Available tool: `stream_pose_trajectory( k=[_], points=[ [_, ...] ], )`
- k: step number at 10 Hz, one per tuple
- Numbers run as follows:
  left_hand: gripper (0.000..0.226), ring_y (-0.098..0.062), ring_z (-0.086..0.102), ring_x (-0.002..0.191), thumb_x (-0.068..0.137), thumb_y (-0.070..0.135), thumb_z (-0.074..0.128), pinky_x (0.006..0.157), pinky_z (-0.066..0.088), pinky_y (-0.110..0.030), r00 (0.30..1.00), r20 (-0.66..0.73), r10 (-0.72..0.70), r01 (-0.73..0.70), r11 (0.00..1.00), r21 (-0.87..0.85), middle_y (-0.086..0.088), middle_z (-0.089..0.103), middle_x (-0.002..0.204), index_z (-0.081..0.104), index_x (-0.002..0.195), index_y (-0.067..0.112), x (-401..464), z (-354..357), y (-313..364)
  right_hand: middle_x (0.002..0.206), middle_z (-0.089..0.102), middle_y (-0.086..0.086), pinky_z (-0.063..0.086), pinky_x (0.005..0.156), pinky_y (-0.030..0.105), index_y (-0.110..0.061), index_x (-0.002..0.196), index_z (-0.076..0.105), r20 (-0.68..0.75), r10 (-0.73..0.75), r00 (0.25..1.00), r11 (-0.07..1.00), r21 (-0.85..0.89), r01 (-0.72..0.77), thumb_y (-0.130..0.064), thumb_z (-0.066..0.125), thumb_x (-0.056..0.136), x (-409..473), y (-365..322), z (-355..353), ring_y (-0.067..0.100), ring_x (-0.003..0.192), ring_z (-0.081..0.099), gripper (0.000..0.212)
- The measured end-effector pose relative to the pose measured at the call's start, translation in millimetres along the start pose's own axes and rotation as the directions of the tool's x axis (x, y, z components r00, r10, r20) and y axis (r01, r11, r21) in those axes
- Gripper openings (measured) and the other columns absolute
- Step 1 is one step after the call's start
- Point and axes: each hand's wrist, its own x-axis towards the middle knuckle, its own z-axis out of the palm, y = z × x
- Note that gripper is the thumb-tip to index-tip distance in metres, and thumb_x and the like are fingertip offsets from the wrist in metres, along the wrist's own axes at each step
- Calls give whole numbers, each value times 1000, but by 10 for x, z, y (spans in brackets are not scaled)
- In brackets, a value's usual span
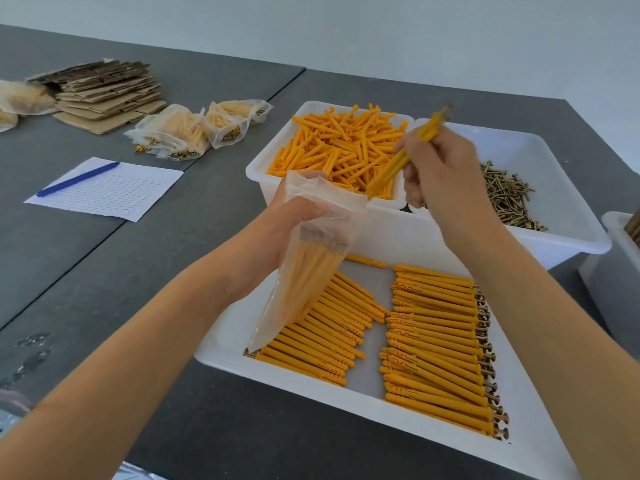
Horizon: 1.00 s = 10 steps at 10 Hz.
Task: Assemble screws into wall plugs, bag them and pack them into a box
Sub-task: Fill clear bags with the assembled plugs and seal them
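The left hand (294, 216) holds a clear plastic bag (304, 271) near its top, with the fingers curled round it. The bag hangs down over the near white tray (221, 358) and already has some orange plugs with screws inside it. The right hand (436, 171) is up above the bins, and its fingers are curled round a small bunch of plugs (412, 147) with screws in them. The bunch points down at the open mouth of the bag, and its lower end is close to the bag.

In the near tray lie two rows of finished plugs (433, 341), side by side, with their screw heads at the right edge. Just behind it, a white bin (263, 161) is full of loose orange plugs (339, 143). To its right, another white bin (571, 161) holds a pile of loose screws (509, 195).

Far to the left on the grey table (138, 271) sit filled bags (194, 129), a stack of flat cardboard (107, 95), and a blue pen (76, 180) on a sheet of lined paper (114, 195).
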Motion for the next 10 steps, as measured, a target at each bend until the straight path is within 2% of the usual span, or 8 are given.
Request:
stream_pose_trajectory(
  k=[1,2,3,4,5,6,8,10],
  points=[
    [82,-26,49,106,51,10,43,72,47,-22,999,31,30,-30,1000,0,-13,47,118,45,132,2,21,-36,-61,63,52,1,36,46,24,-8,91,61,-15,59,998,928,368,-50,-12,43,103,-35,-69,-11,17,49,44,22],
    [69,-22,55,97,63,16,48,60,45,-11,989,150,12,-21,998,58,-7,50,97,46,127,-11,-17,-104,-117,67,55,3,40,55,28,-8,93,62,111,22,994,915,398,-65,-13,43,104,-90,-120,77,18,60,50,23],
    [37,-29,48,96,103,9,43,56,38,-16,978,169,-123,95,982,164,-4,27,71,38,67,2,32,-160,-171,78,63,-1,44,66,19,-3,97,66,322,-51,945,997,68,31,-12,44,103,-174,-127,210,7,71,59,25],
    [71,-29,45,100,52,30,74,69,29,-27,983,170,-63,4,944,329,-17,43,94,50,98,-18,290,-87,-136,78,57,-2,38,65,11,-8,100,71,523,-61,850,987,-97,131,-37,37,101,-244,-123,270,1,68,52,44],
    [101,-28,50,95,38,33,63,81,39,-35,976,212,52,-76,991,106,-16,52,104,45,125,-16,455,-168,-378,81,55,-3,42,73,17,-4,104,69,484,-87,871,988,-70,138,-29,32,105,-225,-134,243,5,82,56,45],
    [65,-21,63,86,52,31,76,76,47,-36,964,260,50,-88,987,136,-3,67,93,60,110,7,472,-284,-474,70,50,6,51,83,40,-9,75,61,483,-106,869,993,-1,122,-33,34,102,-230,-154,283,35,92,63,45],
    [100,-25,63,106,51,66,83,96,45,-62,972,233,11,-72,964,255,-1,66,113,51,133,19,454,-394,-649,58,41,4,34,55,11,-1,68,52,352,-65,934,984,-133,118,-36,34,105,-218,-102,283,-2,48,45,54],
    [80,-35,55,123,67,43,70,104,37,-67,966,256,-24,-39,970,239,-11,59,130,43,140,23,263,-304,-462,50,47,-4,29,47,13,0,75,57,446,-43,894,989,-105,100,-37,56,95,-193,-113,242,4,43,34,42]
  ],
)
